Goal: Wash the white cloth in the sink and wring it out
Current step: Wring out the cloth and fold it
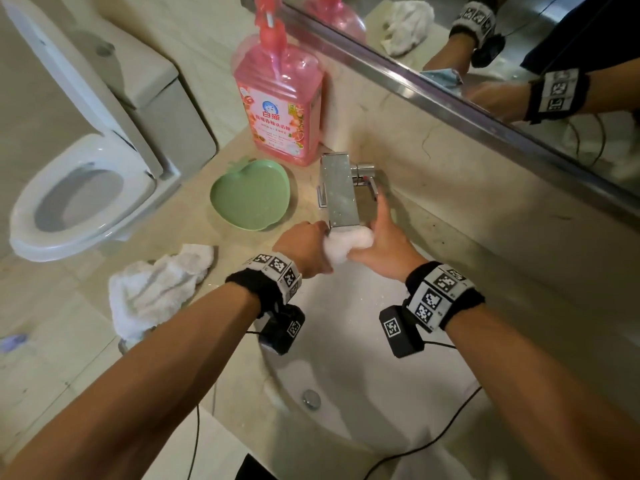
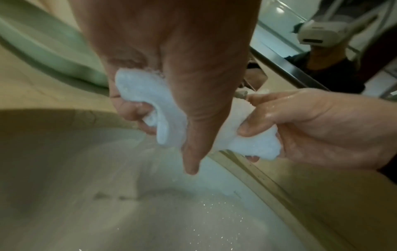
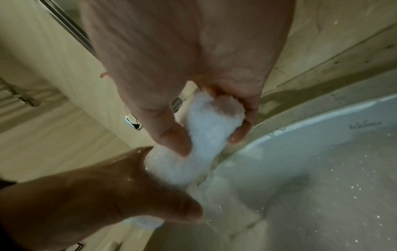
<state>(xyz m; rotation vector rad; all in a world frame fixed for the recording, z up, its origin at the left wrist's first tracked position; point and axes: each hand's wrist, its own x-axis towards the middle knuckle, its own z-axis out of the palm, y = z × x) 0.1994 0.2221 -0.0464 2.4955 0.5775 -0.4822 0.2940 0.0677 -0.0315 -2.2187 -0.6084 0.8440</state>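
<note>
A small wet white cloth [image 1: 348, 244] is bunched between both hands just under the chrome faucet [image 1: 341, 190], over the far side of the white sink [image 1: 367, 382]. My left hand [image 1: 304, 249] grips one end of the white cloth [image 2: 167, 118], fingers curled round it. My right hand [image 1: 384, 242] holds the other end of the white cloth [image 3: 206, 135] between thumb and fingers. In the left wrist view my left hand [image 2: 171, 81] fills the top and my right hand [image 2: 311, 129] comes in from the right. Water runs off the cloth into the basin.
A second crumpled white cloth [image 1: 156, 292] lies on the counter to the left. A green heart-shaped dish [image 1: 251, 197] and a pink soap bottle [image 1: 278, 102] stand behind it. A toilet [image 1: 83, 181] is at far left. A mirror [image 1: 519, 64] runs along the back wall.
</note>
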